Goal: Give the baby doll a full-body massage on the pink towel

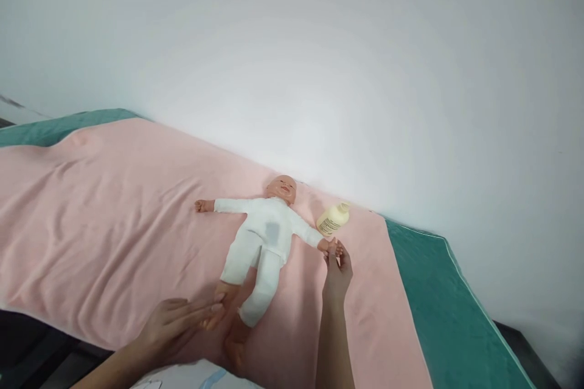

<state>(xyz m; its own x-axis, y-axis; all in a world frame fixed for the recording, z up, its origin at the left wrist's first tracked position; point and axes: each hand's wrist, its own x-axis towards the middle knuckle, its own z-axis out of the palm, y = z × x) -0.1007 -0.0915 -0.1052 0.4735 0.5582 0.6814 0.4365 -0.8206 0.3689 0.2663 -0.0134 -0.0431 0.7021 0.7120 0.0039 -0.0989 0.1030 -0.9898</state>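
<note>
A baby doll (pixel 260 228) in a white long-sleeved top and white trousers lies on its back, head toward the wall and arms spread wide. A grey patch shows on its belly. With thumb and fingers closed, my right hand (pixel 338 267) pinches the doll's hand on the right side. My left hand (pixel 176 321) is at the doll's bare lower leg and foot on the left side, its fingers stretched out and touching it. Beside the right arm of the doll, a pale yellow bottle (pixel 334 219) with printed text leans at a tilt.
A pink blanket (pixel 123 206) with wrinkles on its left side lies under the doll. Green cloth (pixel 438 292) shows beyond it at both sides. A white wall (pixel 292 61) rises right behind the doll's head. Dark surfaces show at the lower left and lower right corners.
</note>
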